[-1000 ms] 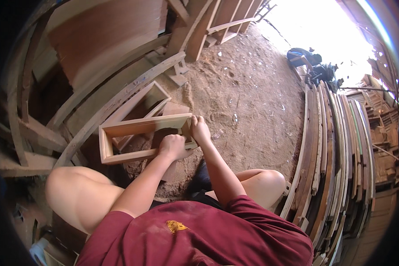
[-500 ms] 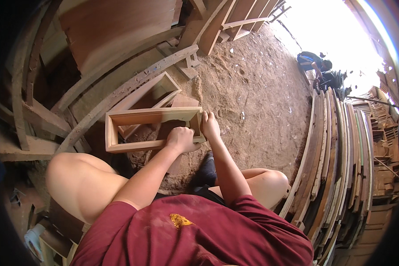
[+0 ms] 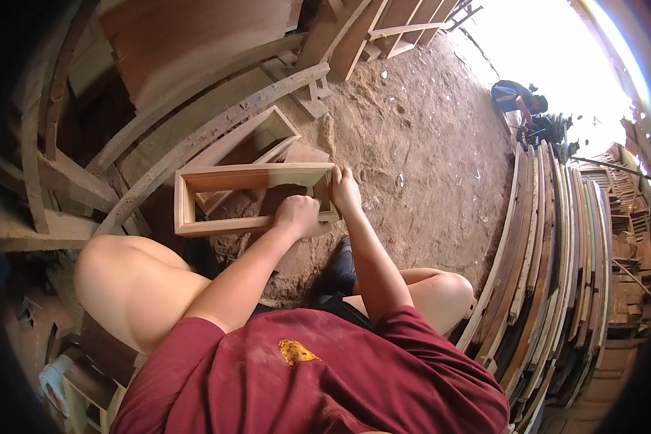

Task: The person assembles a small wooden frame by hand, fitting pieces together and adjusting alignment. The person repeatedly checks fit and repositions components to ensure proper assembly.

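Observation:
A pale rectangular wooden frame (image 3: 231,226), deep-sided like a drawer without a bottom, is held in front of my knees. Over its near side, close to the right end, my left hand (image 3: 299,215) is closed, with its fingers reaching inside. My right hand (image 3: 346,192) is curled against the outer face of the right end board; its palm side and anything thin under it are hidden. Behind and partly under this frame lies a second wooden frame (image 3: 247,135), tilted, beside a flat piece of board (image 3: 305,153).
A curved dusty wooden rail (image 3: 217,116) runs along the left. Long stacked planks (image 3: 535,267) lie at the right. Sawdust covers the floor (image 3: 419,137). At the far right a person (image 3: 513,98) bends over, and wooden cabinet frames (image 3: 401,32) stand at the back.
The view has shifted slightly, so the frame and both hands appear a little higher. Both hands keep about the same places on the frame. The far person has leaned slightly.

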A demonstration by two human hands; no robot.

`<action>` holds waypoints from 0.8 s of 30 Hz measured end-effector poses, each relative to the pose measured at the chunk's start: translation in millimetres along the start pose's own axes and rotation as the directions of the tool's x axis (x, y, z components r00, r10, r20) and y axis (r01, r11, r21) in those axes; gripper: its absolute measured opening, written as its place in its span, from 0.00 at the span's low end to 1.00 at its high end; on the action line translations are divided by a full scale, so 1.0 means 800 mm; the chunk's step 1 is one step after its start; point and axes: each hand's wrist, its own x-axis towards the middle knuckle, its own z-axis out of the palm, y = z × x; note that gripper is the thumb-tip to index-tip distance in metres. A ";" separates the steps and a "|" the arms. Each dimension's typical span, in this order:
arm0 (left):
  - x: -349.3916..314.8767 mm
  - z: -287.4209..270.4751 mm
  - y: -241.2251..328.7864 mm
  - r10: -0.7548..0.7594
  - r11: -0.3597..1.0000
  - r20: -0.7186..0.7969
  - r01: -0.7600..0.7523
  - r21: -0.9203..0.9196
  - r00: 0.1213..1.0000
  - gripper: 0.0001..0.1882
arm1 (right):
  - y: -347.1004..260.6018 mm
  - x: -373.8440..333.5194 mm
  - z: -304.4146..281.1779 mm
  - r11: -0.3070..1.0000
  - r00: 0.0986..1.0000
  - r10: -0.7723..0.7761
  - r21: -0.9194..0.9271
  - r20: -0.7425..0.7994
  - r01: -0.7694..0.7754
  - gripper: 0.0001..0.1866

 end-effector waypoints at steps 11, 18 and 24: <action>-0.002 -0.006 0.000 0.000 1.000 0.042 -0.001 0.011 0.999 0.28 | -0.034 0.034 -0.011 0.986 0.994 0.112 0.123 0.021 -0.113 0.25; -0.001 0.005 -0.010 -0.017 0.999 -0.028 0.017 -0.030 0.999 0.29 | -0.028 -0.037 -0.028 0.989 0.989 0.127 0.062 0.075 -0.132 0.25; -0.003 -0.003 -0.005 -0.015 1.000 0.015 0.015 -0.009 1.000 0.29 | -0.049 -0.022 -0.030 0.998 0.997 0.066 0.000 0.041 -0.066 0.25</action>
